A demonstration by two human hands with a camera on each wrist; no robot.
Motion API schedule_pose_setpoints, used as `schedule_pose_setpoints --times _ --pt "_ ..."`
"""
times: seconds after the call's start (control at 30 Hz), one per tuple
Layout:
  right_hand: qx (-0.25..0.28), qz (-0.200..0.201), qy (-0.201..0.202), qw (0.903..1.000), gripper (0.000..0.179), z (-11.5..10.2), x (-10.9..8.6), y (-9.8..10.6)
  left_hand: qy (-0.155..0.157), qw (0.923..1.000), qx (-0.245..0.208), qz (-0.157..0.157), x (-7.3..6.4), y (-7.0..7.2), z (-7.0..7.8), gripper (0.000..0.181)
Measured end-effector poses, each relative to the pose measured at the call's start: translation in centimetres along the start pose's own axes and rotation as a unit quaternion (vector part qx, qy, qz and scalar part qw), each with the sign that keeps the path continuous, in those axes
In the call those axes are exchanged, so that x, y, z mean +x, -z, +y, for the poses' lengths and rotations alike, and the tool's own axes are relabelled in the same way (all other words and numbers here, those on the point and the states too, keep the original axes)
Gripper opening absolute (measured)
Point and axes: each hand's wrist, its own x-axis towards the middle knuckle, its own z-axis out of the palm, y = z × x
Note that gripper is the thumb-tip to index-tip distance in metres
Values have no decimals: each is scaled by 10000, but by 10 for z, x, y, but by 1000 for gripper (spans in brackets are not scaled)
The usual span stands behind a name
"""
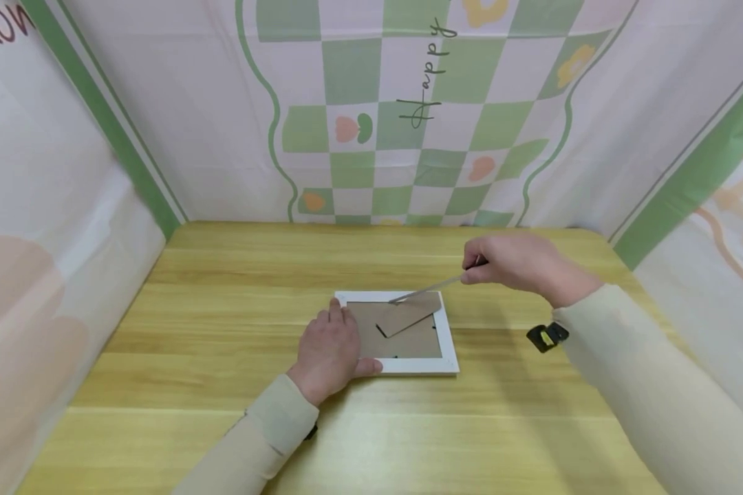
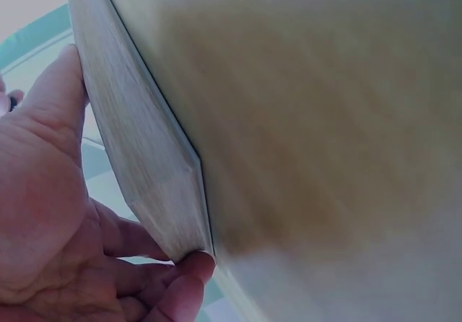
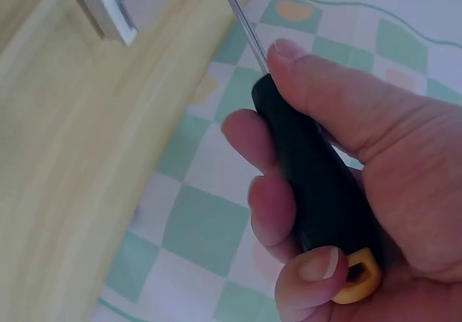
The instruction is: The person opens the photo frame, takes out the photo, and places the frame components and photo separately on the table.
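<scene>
A white picture frame (image 1: 448, 344) lies back side up on the table, its brown backing board (image 1: 417, 347) showing, with an easel flap (image 1: 408, 315) and small dark tabs along the edges. Across the frame's left side lies my left hand (image 1: 329, 350), thumb along the near edge. The left wrist view has fingers (image 2: 189, 293) bent round the frame's corner. My right hand (image 1: 510, 265) grips a screwdriver (image 3: 314, 170) by its black handle with a yellow end. Its thin metal shaft slants down leftward, the tip right at the backing board's far edge.
The wooden table (image 1: 235, 275) extends around the frame on all sides. Behind it hangs a green and white checked cloth (image 1: 408, 137), and pale printed cloths close off the left and right sides. A dark wrist strap (image 1: 547, 337) sits at the right sleeve.
</scene>
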Motion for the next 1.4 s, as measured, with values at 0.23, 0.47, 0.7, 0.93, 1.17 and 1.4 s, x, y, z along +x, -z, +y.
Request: schedule_pose_setpoints --times 0.23,0.47,0.7,0.93,1.17,1.4 --pt "-44 -376 211 9991 14 -6 20 21 -50 9995 232 210 0 -1 0 112" --pt "-58 -713 216 9972 15 -10 36 34 -22 9997 201 159 -1 0 0 112" --pt "471 -1339 -16 9899 14 -3 53 43 -55 9991 393 136 -1 0 1 113" --pt "472 -1665 -46 9849 15 4 63 48 -54 9991 416 92 -1 0 4 113" --pt "601 -1582 -10 9856 14 10 62 45 -128 9973 661 294 -1 -1 3 112" --pt "596 -834 203 9945 12 11 40 25 -146 9956 788 488 -2 0 1 111"
